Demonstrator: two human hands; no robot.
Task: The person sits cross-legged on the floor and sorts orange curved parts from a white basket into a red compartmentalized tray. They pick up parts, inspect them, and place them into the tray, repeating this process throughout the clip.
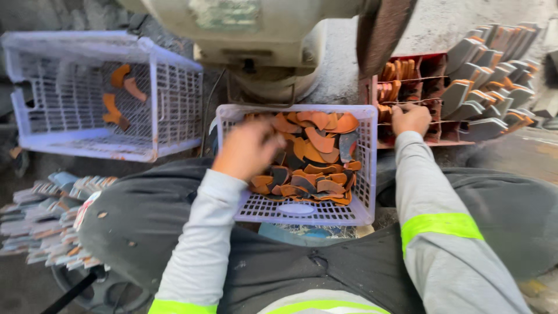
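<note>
A white plastic basket (pixel 366 174) rests between my knees, full of several rusty orange curved metal pieces (pixel 317 157). My left hand (pixel 247 148) is blurred over the basket's left side, above the pieces; whether it holds one cannot be told. My right hand (pixel 411 118) reaches past the basket's right rim to a red rack (pixel 433 87), its fingers closed at a wire row with orange pieces standing in it.
A second white basket (pixel 168 99) at the left holds a few orange pieces. A grinding machine (pixel 273 40) with a dark wheel (pixel 383 29) stands ahead. Grey curved pieces are stacked at the right (pixel 488 87) and at the lower left (pixel 52 215).
</note>
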